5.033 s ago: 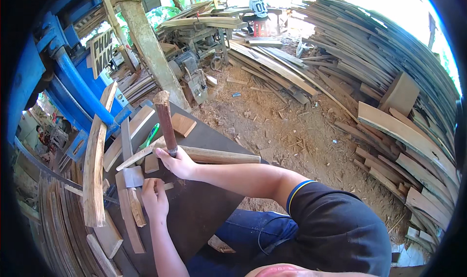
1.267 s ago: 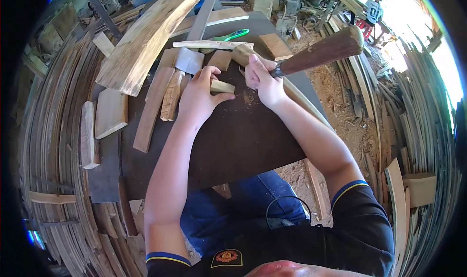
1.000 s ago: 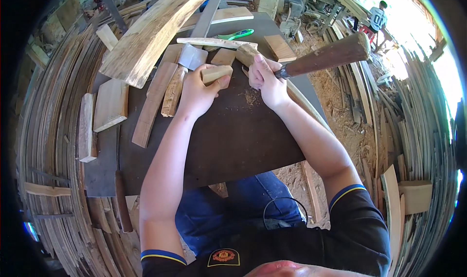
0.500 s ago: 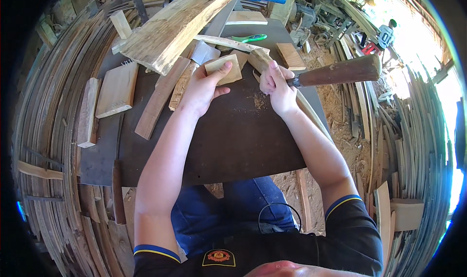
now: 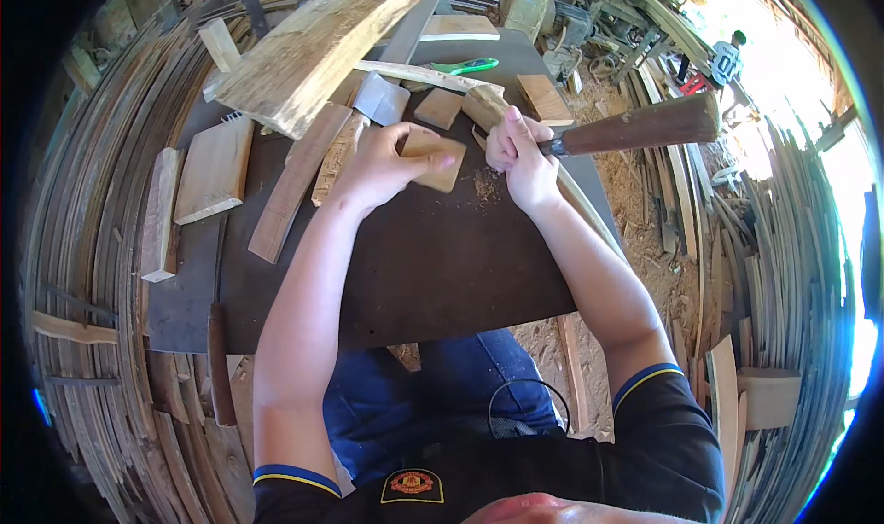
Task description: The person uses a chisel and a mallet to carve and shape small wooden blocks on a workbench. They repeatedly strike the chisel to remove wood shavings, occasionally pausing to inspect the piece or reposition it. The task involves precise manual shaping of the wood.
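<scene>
A: Where do you have the wooden block (image 5: 446, 178) from over there?

B: I have it in the left hand (image 5: 373, 169), which is partly closed, fingers bent around the block and thumb laid across its upper face. Much of the block sticks out to the right of the fingers, toward the other hand. I see it as flat, squarish and pale, above the worktop (image 5: 414, 275), though I can't tell from this view whether its underside touches the surface

A: And the right hand (image 5: 523, 160)?

B: I see that one closed in a fist around a brown-handled tool (image 5: 640, 128), gripping near the dark metal neck. The handle slants off to the right, past the edge of the worktop, and the working end is hidden from me. The block and this fist are apart but near, with brown shavings (image 5: 486, 189) on the worktop close to both

A: Anything else near the hands?

B: Just beyond the left hand I can see a smaller block (image 5: 439, 108) and a broad metal head (image 5: 380, 98) with a rough wooden handle. A long wooden bar (image 5: 484, 108) runs past the right hand and alongside its forearm. Farther off lies a green-handled tool (image 5: 474, 65)
</scene>
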Tool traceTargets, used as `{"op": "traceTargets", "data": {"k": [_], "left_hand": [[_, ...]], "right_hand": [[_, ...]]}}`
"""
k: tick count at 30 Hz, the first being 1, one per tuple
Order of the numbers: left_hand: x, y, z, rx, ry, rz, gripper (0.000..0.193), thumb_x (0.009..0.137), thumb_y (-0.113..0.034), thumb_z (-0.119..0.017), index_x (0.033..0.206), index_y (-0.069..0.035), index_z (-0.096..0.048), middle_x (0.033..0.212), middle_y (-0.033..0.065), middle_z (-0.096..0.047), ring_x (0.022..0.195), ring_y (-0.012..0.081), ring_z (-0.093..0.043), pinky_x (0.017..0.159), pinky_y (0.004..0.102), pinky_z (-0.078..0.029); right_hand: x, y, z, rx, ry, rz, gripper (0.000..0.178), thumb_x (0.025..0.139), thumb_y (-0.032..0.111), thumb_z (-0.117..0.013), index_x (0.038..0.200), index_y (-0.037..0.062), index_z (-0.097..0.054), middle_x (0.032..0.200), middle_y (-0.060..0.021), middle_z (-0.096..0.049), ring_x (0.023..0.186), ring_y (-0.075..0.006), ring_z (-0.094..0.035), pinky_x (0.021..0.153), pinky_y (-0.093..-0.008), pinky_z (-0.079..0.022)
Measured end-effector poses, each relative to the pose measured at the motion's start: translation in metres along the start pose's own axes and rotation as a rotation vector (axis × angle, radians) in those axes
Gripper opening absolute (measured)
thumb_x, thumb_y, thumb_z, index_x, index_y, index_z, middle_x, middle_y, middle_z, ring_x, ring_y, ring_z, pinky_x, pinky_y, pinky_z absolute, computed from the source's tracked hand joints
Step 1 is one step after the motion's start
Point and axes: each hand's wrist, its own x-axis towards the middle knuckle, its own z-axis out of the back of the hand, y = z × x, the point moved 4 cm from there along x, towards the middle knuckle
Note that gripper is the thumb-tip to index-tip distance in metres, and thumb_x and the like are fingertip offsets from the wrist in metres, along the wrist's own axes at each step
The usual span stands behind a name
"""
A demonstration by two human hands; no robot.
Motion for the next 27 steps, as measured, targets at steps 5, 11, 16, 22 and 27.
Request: {"op": "traceTargets", "data": {"k": [5,11,16,22,27], "left_hand": [[-0.014,-0.008,-0.002,0.302,0.165,-0.124,0.056,0.075,-0.033,-0.091,0.118,-0.005,-0.069,0.1,0.0058,-0.072,0.092,0.0155,-0.067,0.08,0.0301,-0.053],[-0.02,-0.011,-0.002,0.498,0.165,-0.261,0.087,0.051,-0.039,-0.098,0.13,-0.017,-0.07,0.118,0.007,-0.059,0.114,0.0256,-0.06,0.097,0.036,-0.048],[-0.021,-0.01,-0.012,0.514,0.168,-0.282,0.089,0.054,-0.038,-0.097,0.134,-0.014,-0.068,0.117,0.0059,-0.057,0.11,0.0241,-0.058,0.097,0.036,-0.047],[-0.024,-0.021,-0.02,0.402,0.217,-0.477,0.07,0.069,-0.017,-0.088,0.134,-0.005,-0.062,0.127,0.0092,-0.058,0.122,0.0275,-0.057,0.108,0.037,-0.043],[-0.023,-0.022,-0.025,0.419,0.255,-0.431,0.063,0.072,-0.009,-0.08,0.132,-0.004,-0.061,0.129,0.0097,-0.059,0.124,0.0284,-0.057,0.111,0.0367,-0.042]], "right_hand": [[-0.003,0.016,-0.011,0.13,0.083,0.005,0.055,0.109,0.042,-0.046,0.065,0.0122,-0.034,0.053,0.0028,-0.03,0.047,-0.009,-0.024,0.047,-0.029,-0.018],[-0.013,0.038,-0.028,0.398,0.54,-0.162,0.061,0.108,0.058,-0.028,0.068,0.0134,-0.035,0.053,0.0047,-0.026,0.047,-0.0106,-0.019,0.049,-0.0305,-0.019],[-0.016,0.033,-0.03,0.262,0.554,-0.145,0.063,0.108,0.061,-0.027,0.067,0.013,-0.035,0.053,0.0049,-0.026,0.046,-0.0101,-0.017,0.049,-0.03,-0.018],[-0.014,0.033,-0.029,0.218,0.465,-0.205,0.062,0.108,0.059,-0.027,0.067,0.0137,-0.034,0.053,0.0049,-0.026,0.047,-0.0091,-0.017,0.047,-0.0284,-0.017],[-0.011,0.036,-0.027,0.184,0.355,-0.244,0.06,0.109,0.056,-0.028,0.067,0.014,-0.033,0.054,0.0048,-0.026,0.046,-0.0087,-0.017,0.047,-0.0278,-0.018]]}}
